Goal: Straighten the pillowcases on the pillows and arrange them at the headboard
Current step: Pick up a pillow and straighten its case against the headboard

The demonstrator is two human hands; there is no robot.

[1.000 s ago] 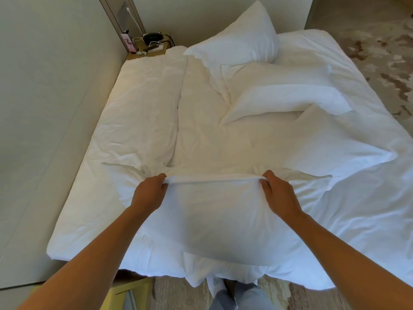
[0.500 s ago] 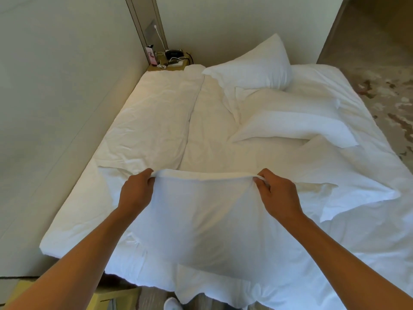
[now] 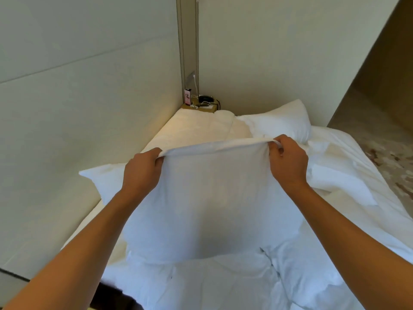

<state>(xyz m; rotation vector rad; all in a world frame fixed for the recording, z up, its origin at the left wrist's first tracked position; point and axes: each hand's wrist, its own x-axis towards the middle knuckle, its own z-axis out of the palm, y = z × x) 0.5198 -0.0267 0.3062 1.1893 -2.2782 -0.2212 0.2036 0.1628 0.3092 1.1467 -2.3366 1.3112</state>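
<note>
White cotton fills the middle of the view: a pillow point(image 3: 207, 202) in its pillowcase hangs upright above the bed point(image 3: 223, 285), held up by its top edge. The left hand point(image 3: 140, 173) grips that edge near the left corner, fingers curled over the bunched fabric. The right hand point(image 3: 287, 162) grips the same edge near the right corner, fingers wrapped round a twist of cloth. The two hands are well apart, and the hem between them is stretched into a shallow arc. A loose flap of the pillowcase sticks out to the left, past the left forearm. The pillow's lower end bulges and touches the rumpled duvet point(image 3: 301, 271).

Behind the held pillow, a second pillow point(image 3: 281, 124) leans against the far wall at the head of the bed. To the right lies more white bedding point(image 3: 342, 186), creased and folded. In the far corner sits a small bedside shelf point(image 3: 200, 106) with cables and a dark object on it. Patterned carpet point(image 3: 388, 157) shows at the right edge.
</note>
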